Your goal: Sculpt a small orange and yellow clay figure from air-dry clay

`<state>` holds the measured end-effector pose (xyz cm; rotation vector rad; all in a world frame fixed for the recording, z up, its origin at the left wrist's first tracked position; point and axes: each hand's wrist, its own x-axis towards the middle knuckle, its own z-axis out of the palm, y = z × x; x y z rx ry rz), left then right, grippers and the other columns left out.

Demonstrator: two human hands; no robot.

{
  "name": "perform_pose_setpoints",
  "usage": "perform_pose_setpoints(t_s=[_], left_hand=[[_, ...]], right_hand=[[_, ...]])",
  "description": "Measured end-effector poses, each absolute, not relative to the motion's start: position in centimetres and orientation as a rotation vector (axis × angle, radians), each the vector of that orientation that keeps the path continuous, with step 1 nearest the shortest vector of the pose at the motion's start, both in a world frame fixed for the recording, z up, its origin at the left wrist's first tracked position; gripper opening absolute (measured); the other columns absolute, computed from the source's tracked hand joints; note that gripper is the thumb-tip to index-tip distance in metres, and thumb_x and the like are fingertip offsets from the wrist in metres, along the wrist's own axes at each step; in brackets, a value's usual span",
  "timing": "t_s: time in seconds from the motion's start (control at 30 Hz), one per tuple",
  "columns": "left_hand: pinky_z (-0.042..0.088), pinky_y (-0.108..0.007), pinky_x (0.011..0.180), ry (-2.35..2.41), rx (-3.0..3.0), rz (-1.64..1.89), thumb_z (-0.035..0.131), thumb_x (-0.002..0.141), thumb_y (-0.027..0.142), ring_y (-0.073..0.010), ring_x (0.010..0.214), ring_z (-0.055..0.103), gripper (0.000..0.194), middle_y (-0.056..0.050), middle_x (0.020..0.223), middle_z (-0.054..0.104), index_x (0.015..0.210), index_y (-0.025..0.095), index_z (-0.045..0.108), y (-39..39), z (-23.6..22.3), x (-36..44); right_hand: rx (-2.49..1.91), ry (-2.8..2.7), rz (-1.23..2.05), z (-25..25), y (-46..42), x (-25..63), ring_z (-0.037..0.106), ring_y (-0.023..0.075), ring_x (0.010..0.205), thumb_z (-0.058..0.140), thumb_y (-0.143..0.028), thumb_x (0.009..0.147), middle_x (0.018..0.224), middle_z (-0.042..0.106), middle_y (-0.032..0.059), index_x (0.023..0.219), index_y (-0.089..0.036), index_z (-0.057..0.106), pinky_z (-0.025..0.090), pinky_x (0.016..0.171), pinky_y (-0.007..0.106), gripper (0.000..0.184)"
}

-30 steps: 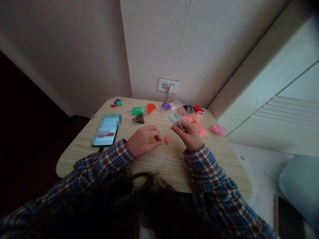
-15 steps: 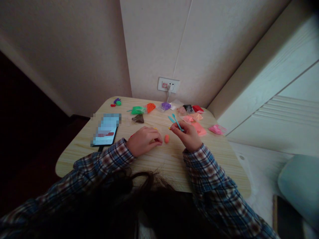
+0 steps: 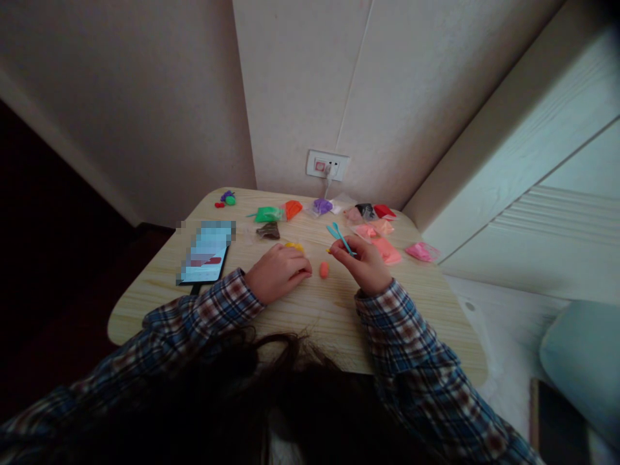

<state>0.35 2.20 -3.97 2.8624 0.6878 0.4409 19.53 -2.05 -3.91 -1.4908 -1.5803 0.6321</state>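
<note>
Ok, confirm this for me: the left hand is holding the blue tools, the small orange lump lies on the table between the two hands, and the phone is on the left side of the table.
Wrong hand: the right hand holds the blue tools, not the left hand, as the head view shows. The rest is correct.

Tabletop (image 3: 310, 323): pale wood grain, smooth, faint sheen. Green packet (image 3: 268, 214) and pink packet (image 3: 421, 252): clear crinkled plastic, glossy. Blue tools (image 3: 341, 237): smooth plastic look. Phone screen (image 3: 207, 252): glossy, glassy. Checked sleeves (image 3: 194, 316): soft woven cloth, matt. Wall socket (image 3: 328, 165): smooth white plastic. Wall (image 3: 300, 84): matt, faintly textured.
</note>
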Motion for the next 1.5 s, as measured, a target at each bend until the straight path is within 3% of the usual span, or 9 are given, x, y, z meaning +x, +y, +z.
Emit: perform_pose_setpoints(t_s=[0.23,0.5,0.67,0.87,1.17,1.5], left_hand=[[0.032,-0.031,0.074,0.685,2.856,0.392,0.054,0.082,0.02,-0.0171,0.084,0.057,0.008,-0.003,0.085,0.064,0.08,0.016,0.061,2.15,-3.86,0.38],[0.031,-0.031,0.076,0.674,2.854,0.412,0.051,0.083,0.018,-0.017,0.088,0.056,0.01,-0.002,0.089,0.064,0.084,0.018,0.062,2.17,-4.19,0.3],[0.032,-0.032,0.075,0.713,2.849,0.376,0.052,0.084,0.026,-0.0179,0.086,0.057,0.013,-0.003,0.087,0.064,0.082,0.016,0.061,2.13,-3.96,0.37],[0.032,-0.031,0.076,0.681,2.851,0.404,0.052,0.083,0.017,-0.0168,0.087,0.057,0.009,-0.002,0.088,0.065,0.084,0.017,0.062,2.22,-4.23,0.34],[0.032,-0.032,0.076,0.711,2.845,0.376,0.056,0.081,0.024,-0.0177,0.084,0.057,0.009,-0.003,0.084,0.064,0.08,0.016,0.06,2.14,-4.08,0.47],[0.032,-0.032,0.077,0.693,2.859,0.421,0.051,0.084,0.017,-0.0168,0.086,0.056,0.011,-0.002,0.087,0.065,0.084,0.017,0.061,2.08,-4.35,0.46]], right_hand=[[-1.503,-1.598,0.613,-4.02,-2.04,19.58,0.052,0.0144,0.068,0.051,-0.041,0.075,0.064,0.058,0.0002,0.07,-0.018,0.059,0.039,0.061,0.026,0.025],[-1.493,-1.604,0.631,-4.06,-2.0,19.61,0.052,0.0146,0.067,0.05,-0.043,0.075,0.064,0.057,0.0006,0.07,-0.018,0.058,0.039,0.062,0.027,0.027],[-1.499,-1.598,0.63,-4.04,-2.04,19.6,0.052,0.0145,0.068,0.05,-0.042,0.075,0.064,0.058,0.0003,0.07,-0.018,0.058,0.039,0.062,0.027,0.026],[-1.493,-1.597,0.631,-4.04,-2.02,19.58,0.052,0.0142,0.066,0.051,-0.042,0.075,0.063,0.057,0.0,0.069,-0.018,0.058,0.039,0.061,0.027,0.025],[-1.492,-1.591,0.641,-4.12,-2.02,19.6,0.053,0.0151,0.07,0.051,-0.04,0.075,0.065,0.058,0.0005,0.069,-0.018,0.058,0.039,0.064,0.027,0.024],[-1.494,-1.598,0.629,-4.06,-2.08,19.55,0.053,0.015,0.069,0.051,-0.042,0.075,0.064,0.058,0.0003,0.07,-0.019,0.058,0.039,0.062,0.027,0.025]])
